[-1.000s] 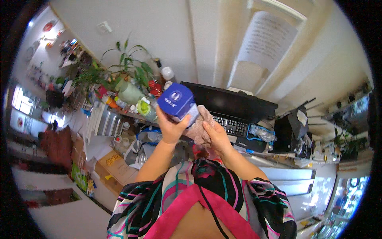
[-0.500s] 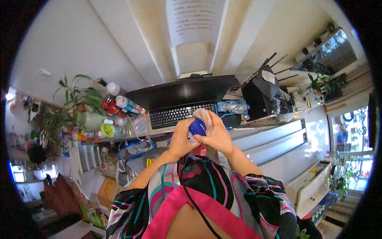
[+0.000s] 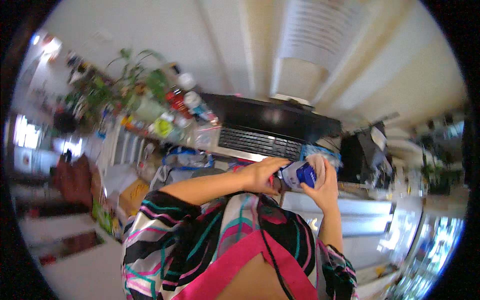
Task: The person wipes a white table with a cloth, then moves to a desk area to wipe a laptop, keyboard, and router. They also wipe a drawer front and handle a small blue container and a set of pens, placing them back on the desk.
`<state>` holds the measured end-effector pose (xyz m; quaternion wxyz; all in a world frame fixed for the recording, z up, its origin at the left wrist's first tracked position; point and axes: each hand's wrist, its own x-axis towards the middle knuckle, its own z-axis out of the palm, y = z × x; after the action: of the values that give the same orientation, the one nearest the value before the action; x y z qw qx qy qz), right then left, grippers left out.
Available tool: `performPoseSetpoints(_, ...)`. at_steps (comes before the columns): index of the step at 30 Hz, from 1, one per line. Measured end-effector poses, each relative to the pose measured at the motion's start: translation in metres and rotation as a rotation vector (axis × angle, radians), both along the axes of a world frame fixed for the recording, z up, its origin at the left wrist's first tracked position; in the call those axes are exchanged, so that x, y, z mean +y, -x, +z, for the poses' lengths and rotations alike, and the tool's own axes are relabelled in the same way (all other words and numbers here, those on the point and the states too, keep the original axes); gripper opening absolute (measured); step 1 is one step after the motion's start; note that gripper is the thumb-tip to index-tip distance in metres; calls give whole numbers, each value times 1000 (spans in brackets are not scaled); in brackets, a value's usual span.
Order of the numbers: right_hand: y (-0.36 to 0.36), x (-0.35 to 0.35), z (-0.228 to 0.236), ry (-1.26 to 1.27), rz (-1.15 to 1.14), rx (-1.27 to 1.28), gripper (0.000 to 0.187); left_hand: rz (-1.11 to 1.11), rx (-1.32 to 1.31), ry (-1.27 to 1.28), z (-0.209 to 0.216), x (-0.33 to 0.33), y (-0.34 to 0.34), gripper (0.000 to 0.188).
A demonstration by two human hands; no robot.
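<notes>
A small whitish bottle or jar with a blue label lies tilted between my hands, just in front of the keyboard. My right hand is closed round its right end, together with a pale pinkish cloth pressed against it. My left hand is at the container's other end, its fingers and thumb apart. The fingertips reach the dark blue left end, but blur hides whether they touch it.
Behind my hands are a black keyboard and a monitor. Bottles and a potted plant crowd the desk's left side. A black box-like object stands right. Below the desk edge sits a blue-trimmed clear bag.
My view has swung, shifting the desk rightward and tilting it. My left hand has opened and moved to the container's left end; the right still holds container and cloth, showing more of the container.
</notes>
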<state>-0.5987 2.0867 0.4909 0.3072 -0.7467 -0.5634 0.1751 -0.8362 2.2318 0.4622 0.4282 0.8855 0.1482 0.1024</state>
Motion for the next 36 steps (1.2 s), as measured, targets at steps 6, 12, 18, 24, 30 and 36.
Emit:
performPoseSetpoints(6,88,68,8,-11,481,124,96,245,-61,120,-19,-1,49,98)
performPoseSetpoints(12,158,107,-7,-174,607,73,63,844,-254,257,-50,-24,129,102)
performPoseSetpoints(18,209,117,-51,-31,491,374,36,1279,-430,266,-123,15,219,104)
performPoseSetpoints(24,232,107,-97,268,225,693,27,1481,-288,89,-200,104,287,103)
performPoseSetpoints(30,256,115,-86,400,124,867,26,1623,-231,167,-233,166,288,99)
performPoseSetpoints(36,264,118,-95,403,56,862,25,1672,-172,67,-260,194,282,99)
